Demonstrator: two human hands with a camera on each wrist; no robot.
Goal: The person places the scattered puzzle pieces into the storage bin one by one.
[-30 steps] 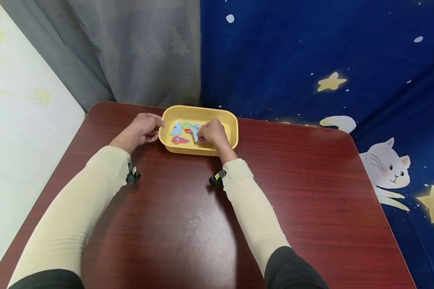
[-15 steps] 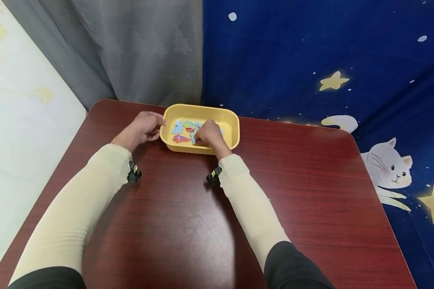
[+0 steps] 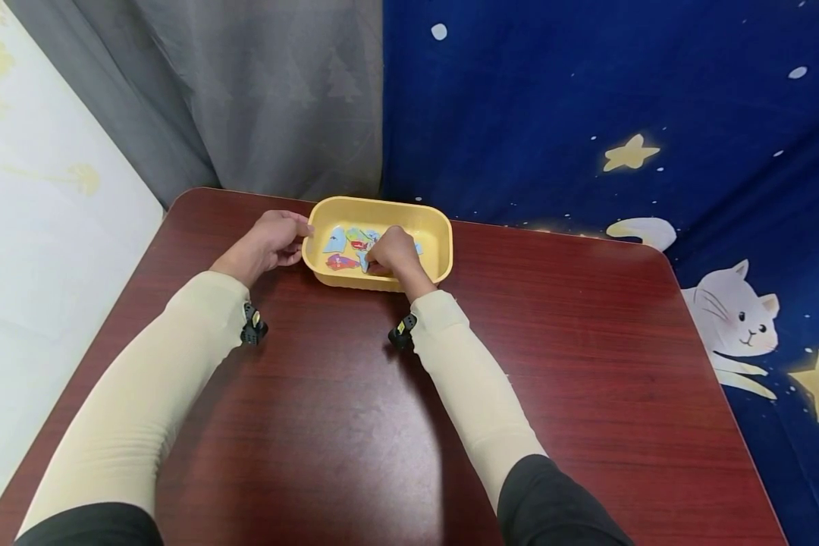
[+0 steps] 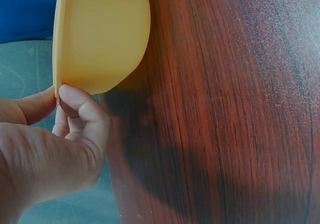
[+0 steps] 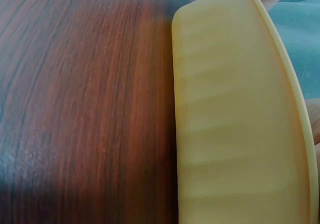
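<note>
A yellow plastic basin point(image 3: 423, 213) stands near the table's far edge. My left hand point(image 3: 269, 239) pinches the basin's left end by the rim, thumb and fingers on either side, as the left wrist view shows. Several flat printed cutouts lie inside: a light blue one point(image 3: 335, 240), a red and purple one point(image 3: 342, 262) and a green and red one point(image 3: 358, 240). My right hand point(image 3: 397, 252) reaches into the basin with curled fingers, pinching a small blue cutout point(image 3: 364, 261); most of its fingertips are hidden. In the right wrist view the basin's wall point(image 5: 225, 109) hides most of that hand.
The dark red wooden table point(image 3: 573, 341) has rounded corners. A grey curtain point(image 3: 287, 98) and a blue curtain point(image 3: 519, 114) with stars and a cat hang just behind its far edge. A pale wall point(image 3: 48, 227) runs along the left side.
My right hand has moved slightly left and lower in the basin, and the small blue cutout has shifted left with it. A bit of blue now shows right of that hand. The left hand keeps its hold.
</note>
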